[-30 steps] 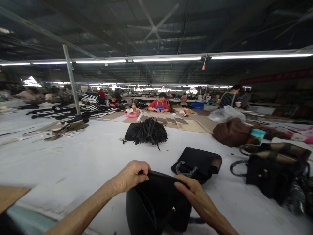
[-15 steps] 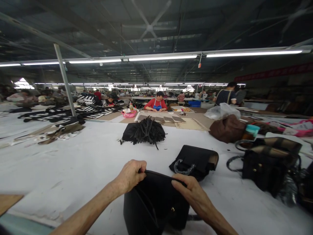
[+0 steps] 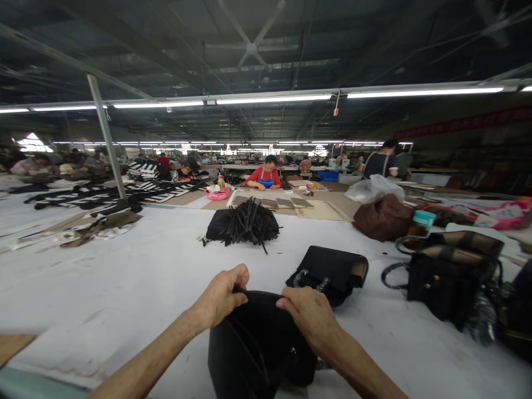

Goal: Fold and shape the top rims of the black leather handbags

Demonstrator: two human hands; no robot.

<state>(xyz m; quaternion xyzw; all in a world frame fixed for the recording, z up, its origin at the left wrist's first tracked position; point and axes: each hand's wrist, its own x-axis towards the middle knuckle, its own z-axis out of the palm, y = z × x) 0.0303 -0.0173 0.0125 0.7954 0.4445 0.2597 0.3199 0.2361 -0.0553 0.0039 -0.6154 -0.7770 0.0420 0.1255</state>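
A black handbag (image 3: 245,349) stands in front of me with its mouth open and a small gold-coloured fitting on one panel. At the left end of its far rim, my left hand (image 3: 222,293) pinches the edge between thumb and fingers. My right hand (image 3: 310,316) grips the same rim further right, its thumb on the near side and the fingers over the back. The bag's lower part runs out of view at the bottom. Just beyond my right hand lies another black handbag (image 3: 332,271), with clear wrapping round its handles.
A heap of black strips (image 3: 249,221) lies on the white table (image 3: 137,288). To the right are more black handbags (image 3: 444,282), a brown cloth bundle (image 3: 382,218) and a jar with a turquoise lid (image 3: 424,217). A person in red (image 3: 265,176) sits across the table.
My right hand has slid left along the bag's rim, closer to my left hand. My left hand stays at its spot on the rim. The view has shifted slightly.
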